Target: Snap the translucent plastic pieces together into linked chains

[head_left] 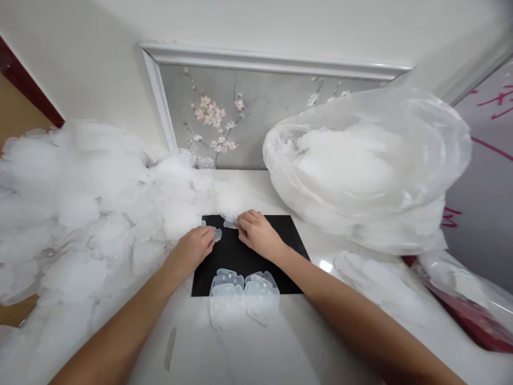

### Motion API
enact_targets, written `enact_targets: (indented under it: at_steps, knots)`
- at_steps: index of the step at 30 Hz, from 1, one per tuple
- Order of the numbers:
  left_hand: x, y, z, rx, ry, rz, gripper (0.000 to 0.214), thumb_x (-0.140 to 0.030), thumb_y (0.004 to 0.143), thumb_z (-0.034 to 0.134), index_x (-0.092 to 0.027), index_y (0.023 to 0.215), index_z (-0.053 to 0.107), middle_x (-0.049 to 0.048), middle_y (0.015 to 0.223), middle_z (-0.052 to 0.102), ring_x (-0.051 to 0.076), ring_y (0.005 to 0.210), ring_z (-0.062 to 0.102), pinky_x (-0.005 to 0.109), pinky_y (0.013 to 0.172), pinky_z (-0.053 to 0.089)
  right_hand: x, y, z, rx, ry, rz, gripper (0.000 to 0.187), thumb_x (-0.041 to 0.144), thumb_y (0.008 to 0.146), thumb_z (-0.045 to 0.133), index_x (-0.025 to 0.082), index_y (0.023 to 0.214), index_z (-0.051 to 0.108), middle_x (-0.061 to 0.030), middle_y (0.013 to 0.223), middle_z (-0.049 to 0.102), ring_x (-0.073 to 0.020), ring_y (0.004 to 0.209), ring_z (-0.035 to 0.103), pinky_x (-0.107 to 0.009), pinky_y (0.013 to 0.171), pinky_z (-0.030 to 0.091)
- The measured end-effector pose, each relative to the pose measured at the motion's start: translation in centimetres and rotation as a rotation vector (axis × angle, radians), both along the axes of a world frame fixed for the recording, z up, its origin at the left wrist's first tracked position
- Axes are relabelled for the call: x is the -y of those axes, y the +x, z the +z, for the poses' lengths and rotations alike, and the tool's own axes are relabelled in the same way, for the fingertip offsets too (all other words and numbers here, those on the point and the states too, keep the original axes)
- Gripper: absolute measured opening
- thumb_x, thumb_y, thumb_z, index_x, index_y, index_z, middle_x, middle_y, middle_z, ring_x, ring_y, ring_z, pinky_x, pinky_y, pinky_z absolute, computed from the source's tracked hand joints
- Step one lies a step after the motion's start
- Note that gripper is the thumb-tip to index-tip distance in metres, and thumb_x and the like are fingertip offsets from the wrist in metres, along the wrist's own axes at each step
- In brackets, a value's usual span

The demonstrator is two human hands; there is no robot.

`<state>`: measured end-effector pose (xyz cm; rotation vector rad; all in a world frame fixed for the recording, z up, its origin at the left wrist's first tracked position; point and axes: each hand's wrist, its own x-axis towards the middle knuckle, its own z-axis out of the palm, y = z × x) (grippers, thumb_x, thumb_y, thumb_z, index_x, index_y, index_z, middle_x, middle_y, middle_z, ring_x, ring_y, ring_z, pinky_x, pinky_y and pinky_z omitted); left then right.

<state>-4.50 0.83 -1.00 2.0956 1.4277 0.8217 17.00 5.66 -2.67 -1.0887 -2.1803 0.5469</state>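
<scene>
- Two bare hands are apart over the far half of a black mat (236,259): the left hand (195,245) by its left edge, the right hand (258,234) near the middle of its far edge.
- Left fingertips pinch one clear piece (217,235) of plastic, its free end pointing right.
- Right fingers bunch at the right end of a second piece (230,224); whether they grip it cannot be told. It is just inside the mat's far edge, long axis roughly along that edge.
- Side by side across the mat's near edge, a left stack (226,307) and a right stack (261,295) extend onto the white table (260,363). Both seem to run near to far, the right one fanned unevenly.
- Apparently only a small share is stacked: beyond the mat's left edge, a large heap (100,171) lies loose.
- Past the far right corner, a plastic bag (430,139) bulges with white contents, done or waiting, unclear.
</scene>
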Motion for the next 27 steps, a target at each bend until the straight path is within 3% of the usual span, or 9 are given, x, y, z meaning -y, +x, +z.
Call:
enact_targets:
  at_steps: [2,5,7,9,11,15,19,27]
  knots:
    - [0.5,0.5,0.9,0.121,-0.021,0.134,0.013,-0.031,0.085,0.055,-0.023,0.075,0.055,0.0039,0.086,0.069,0.022,0.092,0.065,0.035,0.085,0.050,0.0,0.4,0.5,-0.306,-0.235,-0.064,0.012,0.017,0.081,0.057,0.020,0.070,0.052,-0.0052,0.085,0.067,-0.0215,0.083,0.061,-0.040,0.083,0.048]
    - [1.1,1.2,1.8,0.512,-0.231,0.303,0.019,-0.035,0.086,0.055,-0.022,0.073,0.049,-0.0035,0.062,0.056,0.016,0.067,0.062,0.026,0.065,0.050,0.9,1.5,0.8,-0.791,-0.706,-0.058,0.019,0.029,0.080,0.062,0.021,0.071,0.047,0.0020,0.070,0.063,-0.0155,0.065,0.061,-0.034,0.071,0.052]
    - [1.2,1.6,2.0,0.806,-0.428,0.332,0.018,-0.033,0.085,0.058,-0.021,0.074,0.051,-0.0035,0.062,0.056,0.015,0.064,0.061,0.026,0.063,0.052,1.7,2.1,0.6,-0.995,-0.917,-0.007,0.023,0.028,0.073,0.071,0.021,0.077,0.049,0.0032,0.069,0.064,-0.0152,0.063,0.064,-0.034,0.071,0.053]
    - [1.1,1.9,2.0,1.002,-0.614,0.319,0.013,-0.029,0.086,0.059,-0.019,0.080,0.056,0.0011,0.074,0.065,0.017,0.074,0.065,0.030,0.071,0.056,2.3,2.6,0.3,-1.085,-1.030,0.019,0.030,0.022,0.068,0.077,0.021,0.088,0.055,0.0016,0.076,0.069,-0.0165,0.068,0.068,-0.035,0.074,0.055]
    - [1.1,2.1,1.8,1.071,-0.761,0.292,0.013,-0.028,0.090,0.055,-0.016,0.090,0.061,0.0063,0.089,0.070,0.019,0.085,0.068,0.035,0.079,0.057,2.6,3.0,0.1,-1.083,-1.113,0.040,0.034,0.021,0.070,0.078,0.021,0.099,0.060,-0.0012,0.085,0.072,-0.0174,0.074,0.071,-0.035,0.077,0.056]
    - [0.9,2.1,1.8,1.130,-0.916,0.278,0.036,-0.040,0.099,0.039,-0.015,0.109,0.062,0.0116,0.108,0.071,0.023,0.096,0.069,0.040,0.087,0.056,2.5,4.1,0.2,-1.004,-1.222,0.119,0.033,0.033,0.081,0.072,0.018,0.108,0.065,-0.0070,0.098,0.073,-0.0195,0.083,0.072,-0.036,0.078,0.056]
    - [0.6,1.7,1.9,1.195,-0.944,0.249,0.045,-0.048,0.098,0.036,-0.014,0.115,0.060,0.0143,0.117,0.069,0.026,0.100,0.069,0.045,0.093,0.052,2.2,4.7,0.2,-0.986,-1.255,0.150,0.039,0.049,0.089,0.060,0.017,0.111,0.065,-0.0104,0.097,0.074,-0.0196,0.084,0.072,-0.037,0.079,0.055]
    - [0.4,1.5,1.8,1.239,-0.939,0.241,0.047,-0.050,0.097,0.035,-0.014,0.112,0.061,0.0147,0.113,0.070,0.028,0.101,0.068,0.049,0.092,0.053,2.2,4.8,0.0,-1.000,-1.270,0.140,0.041,0.052,0.090,0.056,0.017,0.108,0.067,-0.0109,0.099,0.074,-0.0195,0.085,0.071,-0.036,0.079,0.055]
